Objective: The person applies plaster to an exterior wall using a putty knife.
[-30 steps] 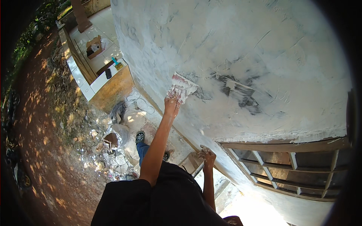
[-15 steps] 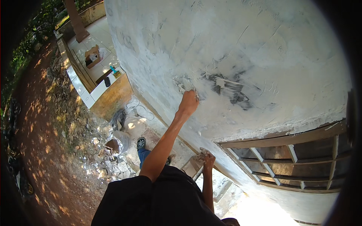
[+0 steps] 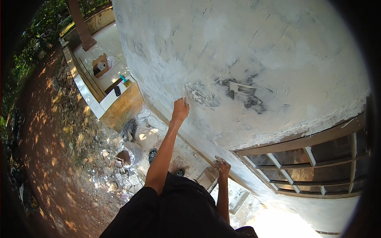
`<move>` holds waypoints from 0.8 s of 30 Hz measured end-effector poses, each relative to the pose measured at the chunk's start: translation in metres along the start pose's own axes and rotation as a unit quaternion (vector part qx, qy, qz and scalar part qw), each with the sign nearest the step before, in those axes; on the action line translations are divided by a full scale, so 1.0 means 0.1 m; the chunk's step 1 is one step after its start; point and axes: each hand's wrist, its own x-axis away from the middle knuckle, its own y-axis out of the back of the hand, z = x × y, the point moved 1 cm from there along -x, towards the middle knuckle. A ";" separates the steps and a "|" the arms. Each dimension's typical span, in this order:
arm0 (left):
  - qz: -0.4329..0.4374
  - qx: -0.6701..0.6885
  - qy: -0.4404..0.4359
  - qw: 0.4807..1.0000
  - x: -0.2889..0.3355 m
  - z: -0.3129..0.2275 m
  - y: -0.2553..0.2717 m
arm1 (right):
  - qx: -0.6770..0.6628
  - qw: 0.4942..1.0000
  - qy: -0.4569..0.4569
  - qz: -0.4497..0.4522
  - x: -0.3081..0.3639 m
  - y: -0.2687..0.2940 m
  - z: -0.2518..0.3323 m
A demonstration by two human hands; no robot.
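My left hand (image 3: 181, 110) is closed at the wall (image 3: 254, 51). In it is a thin, putty-smeared scraper (image 3: 186, 97), mostly hidden by the fingers and held against the surface. Just right of it lies a rough grey patch of wet putty (image 3: 203, 95). A larger dark, scraped patch (image 3: 248, 93) is farther right. Lower down and close to my body, my right hand (image 3: 224, 168) is closed round a whitish, putty-caked thing (image 3: 217, 162), whose kind I cannot make out.
A wooden-framed window (image 3: 301, 158) is set in the wall at right. Below at left stand an open sack (image 3: 129, 154) and broken rubble (image 3: 127, 178). A tiled ledge (image 3: 88, 93) bears a dark phone-like object (image 3: 117, 91) and a turquoise-handled brush (image 3: 124, 78); a cardboard box (image 3: 102, 66) lies beyond.
My left hand has moved left and slightly down along the wall, baring the smeared grey patch it covered before. My right hand has hardly shifted. The whole view has turned slightly.
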 end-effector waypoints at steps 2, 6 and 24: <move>-0.006 -0.034 -0.020 0.999 -0.18 -0.01 -0.24 | 0.037 0.999 0.005 0.027 0.02 -0.03 -0.06; 0.097 -0.025 0.020 0.995 -0.04 -0.48 -0.40 | -0.049 0.999 0.023 -0.005 0.15 -0.02 -0.14; 0.003 0.012 0.016 1.000 -0.12 -0.20 -0.26 | 0.031 0.998 0.034 -0.032 0.14 0.17 0.05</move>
